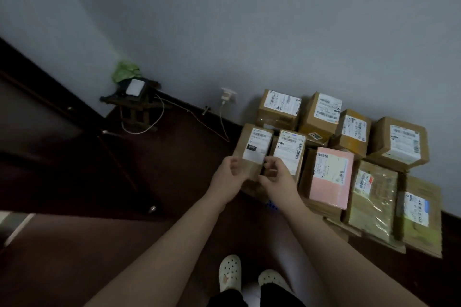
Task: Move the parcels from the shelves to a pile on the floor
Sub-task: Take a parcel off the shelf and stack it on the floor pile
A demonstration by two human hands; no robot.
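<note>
A brown parcel (255, 148) (white label up) is held at its near end between both hands. The left hand (228, 177) is curled on its left edge, the right hand (274, 178) on its right, at the left end of the pile (331, 177) — laid on the floor (174, 169) against the wall (274, 32).

Colours around the pink parcel (331, 177)

Cream label on it. Left of it: brown parcel (257, 149), white label, black barcode. Behind: box (354, 137) with yellow tape. Right: olive parcel (374, 199) under glossy film. Beneath, floor (74, 257) dark maroon; behind, wall (249, 20) pale grey-blue.
</note>
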